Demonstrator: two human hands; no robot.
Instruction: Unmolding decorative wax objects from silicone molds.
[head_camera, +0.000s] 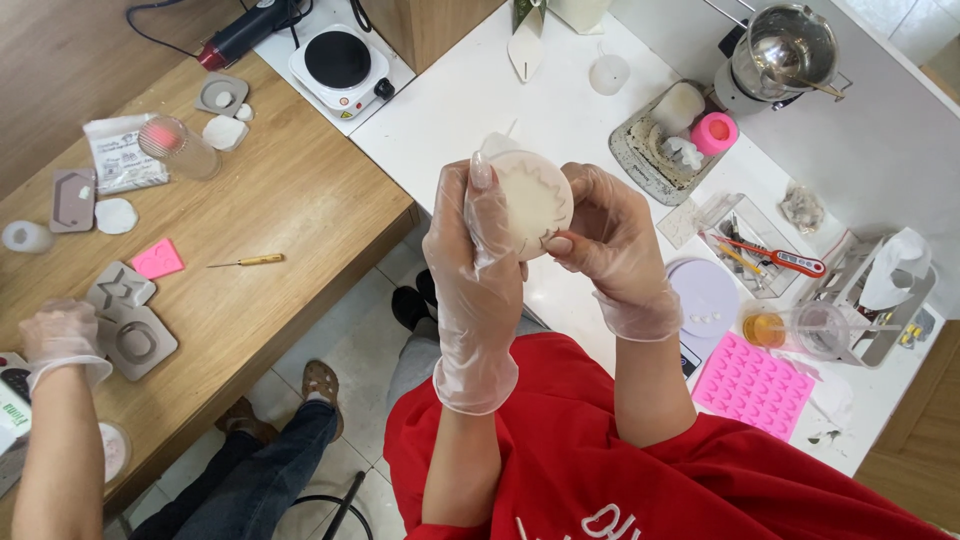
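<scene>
Two gloved hands closed around one pale round mould (533, 203), held up over the near edge of the white table (470, 100). Left hand (475, 265) gripping its left rim, thumb across the face; right hand (610, 240) pinching the right rim. Contents probably wax, hard to tell. Pink silicone tray (752, 385) well right.

Bright, even daylight fills the scene; shadows are soft and faint. The white table (480, 110) glares slightly at the far right. Focus is sharp throughout, with mild wide-angle bending at the edges.
</scene>
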